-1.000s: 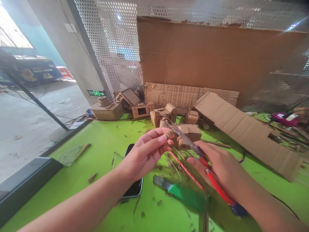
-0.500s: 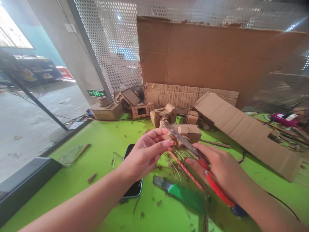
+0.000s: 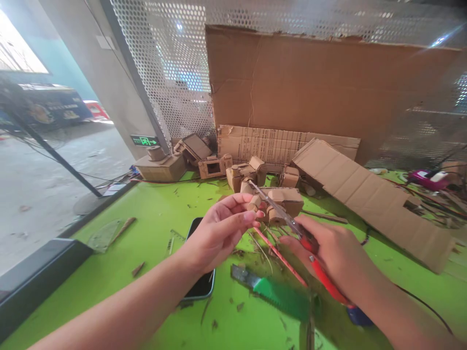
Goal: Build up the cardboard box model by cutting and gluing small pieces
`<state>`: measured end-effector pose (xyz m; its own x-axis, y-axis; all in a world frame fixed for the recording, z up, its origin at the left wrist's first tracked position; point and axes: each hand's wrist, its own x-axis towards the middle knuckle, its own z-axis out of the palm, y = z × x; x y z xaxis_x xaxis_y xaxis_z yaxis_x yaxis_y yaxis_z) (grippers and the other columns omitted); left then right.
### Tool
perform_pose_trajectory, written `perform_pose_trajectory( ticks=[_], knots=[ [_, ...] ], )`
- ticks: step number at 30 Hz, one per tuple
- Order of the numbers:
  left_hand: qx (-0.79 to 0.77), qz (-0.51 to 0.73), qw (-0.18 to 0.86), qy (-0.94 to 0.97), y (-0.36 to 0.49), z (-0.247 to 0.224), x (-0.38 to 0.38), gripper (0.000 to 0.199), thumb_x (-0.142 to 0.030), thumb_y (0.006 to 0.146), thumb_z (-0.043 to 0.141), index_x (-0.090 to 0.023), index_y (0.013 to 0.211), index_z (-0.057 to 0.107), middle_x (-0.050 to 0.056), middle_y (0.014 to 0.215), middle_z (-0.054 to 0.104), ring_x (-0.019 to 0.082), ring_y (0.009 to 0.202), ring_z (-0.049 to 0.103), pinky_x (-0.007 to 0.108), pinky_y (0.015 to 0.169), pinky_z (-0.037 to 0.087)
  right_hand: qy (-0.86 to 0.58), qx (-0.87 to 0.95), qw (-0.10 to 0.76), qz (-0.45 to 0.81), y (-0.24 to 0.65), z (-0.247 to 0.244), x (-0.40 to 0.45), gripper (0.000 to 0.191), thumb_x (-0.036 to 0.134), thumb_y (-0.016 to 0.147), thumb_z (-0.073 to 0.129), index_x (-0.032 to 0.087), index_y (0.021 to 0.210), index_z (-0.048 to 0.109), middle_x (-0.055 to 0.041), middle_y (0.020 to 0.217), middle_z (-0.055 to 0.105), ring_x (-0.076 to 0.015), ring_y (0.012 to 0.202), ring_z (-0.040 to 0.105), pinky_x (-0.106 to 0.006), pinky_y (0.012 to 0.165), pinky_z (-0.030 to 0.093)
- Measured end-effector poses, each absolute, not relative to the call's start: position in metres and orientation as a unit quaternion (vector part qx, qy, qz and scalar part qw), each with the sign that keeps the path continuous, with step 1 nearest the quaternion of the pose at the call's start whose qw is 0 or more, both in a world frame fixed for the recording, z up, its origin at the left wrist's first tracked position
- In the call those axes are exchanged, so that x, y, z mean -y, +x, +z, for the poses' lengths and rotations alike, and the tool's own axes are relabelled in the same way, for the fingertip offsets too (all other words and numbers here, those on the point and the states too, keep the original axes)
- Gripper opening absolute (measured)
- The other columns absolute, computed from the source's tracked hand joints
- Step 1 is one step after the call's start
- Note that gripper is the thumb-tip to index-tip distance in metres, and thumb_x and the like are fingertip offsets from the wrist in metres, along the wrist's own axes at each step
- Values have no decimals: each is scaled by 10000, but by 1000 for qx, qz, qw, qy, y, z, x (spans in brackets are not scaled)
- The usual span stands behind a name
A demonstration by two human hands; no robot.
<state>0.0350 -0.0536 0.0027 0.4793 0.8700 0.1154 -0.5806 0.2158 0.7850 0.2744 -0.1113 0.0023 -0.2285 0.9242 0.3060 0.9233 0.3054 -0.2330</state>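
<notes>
My left hand (image 3: 222, 228) pinches a small cardboard piece (image 3: 254, 202) between thumb and fingertips, above the middle of the table. My right hand (image 3: 332, 257) is wrapped round a pair of red-handled scissors (image 3: 279, 210). Their long metal blades point up and to the left, passing close beside the small piece; whether they touch it I cannot tell. Beneath the hands lie a thin red stick (image 3: 280, 257) and a utility knife (image 3: 279, 294) with a green handle. A dark-screened phone (image 3: 202, 287) is partly hidden under my left hand.
On the green table (image 3: 156, 204) are cardboard scraps, a clear protractor (image 3: 104, 236) and a dark box-like object (image 3: 40, 282) at left. Behind stand several small cardboard constructions (image 3: 213, 167). A long cardboard piece (image 3: 375, 204) slants at right, and a large cardboard sheet (image 3: 310, 82) leans against perforated panels.
The scissor blades have swung closer together and now look narrower, with more of the small cardboard piece showing. My left hand has barely moved.
</notes>
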Motion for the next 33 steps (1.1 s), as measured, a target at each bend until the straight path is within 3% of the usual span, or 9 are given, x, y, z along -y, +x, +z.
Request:
perform_pose_trajectory(
  ticks=[6, 9, 12, 27, 33],
  knots=[
    [-192, 486, 757, 393, 34, 3, 53, 233, -141, 823, 839, -141, 1028, 727, 57, 958, 730, 126, 898, 701, 195, 829, 572, -597, 775, 197, 62, 275, 10, 113, 203, 479, 980, 623, 282, 1020, 590, 44, 665, 632, -183, 563, 600, -264, 534, 414],
    [-193, 484, 756, 397, 35, 3, 52, 245, -138, 829, 834, -145, 1045, 718, 58, 957, 733, 119, 872, 697, 195, 812, 575, -594, 783, 173, 64, 274, 13, 114, 237, 453, 986, 618, 272, 1135, 594, -7, 811, 686, -215, 677, 654, -286, 592, 461],
    [-193, 484, 754, 399, 36, 2, 52, 256, -132, 819, 842, -148, 1041, 715, 49, 939, 733, 108, 829, 690, 191, 788, 577, -594, 786, 157, 70, 272, 12, 113, 226, 448, 996, 597, 269, 1133, 593, -34, 889, 686, -236, 759, 662, -312, 645, 480],
    [-209, 486, 748, 400, 36, -1, 51, 313, -139, 780, 878, -126, 1060, 739, 46, 922, 742, 102, 821, 695, 180, 800, 570, -603, 777, 172, -46, 278, 1, 109, 193, 476, 962, 611, 289, 920, 630, 44, 597, 595, -189, 519, 554, -282, 522, 338],
    [-201, 494, 755, 382, 34, 2, 52, 286, -153, 809, 843, -113, 1071, 733, 69, 960, 725, 130, 897, 692, 206, 830, 579, -604, 776, 182, -8, 277, 4, 107, 179, 466, 966, 617, 293, 940, 584, 56, 611, 590, -179, 524, 548, -267, 524, 350]
  ],
)
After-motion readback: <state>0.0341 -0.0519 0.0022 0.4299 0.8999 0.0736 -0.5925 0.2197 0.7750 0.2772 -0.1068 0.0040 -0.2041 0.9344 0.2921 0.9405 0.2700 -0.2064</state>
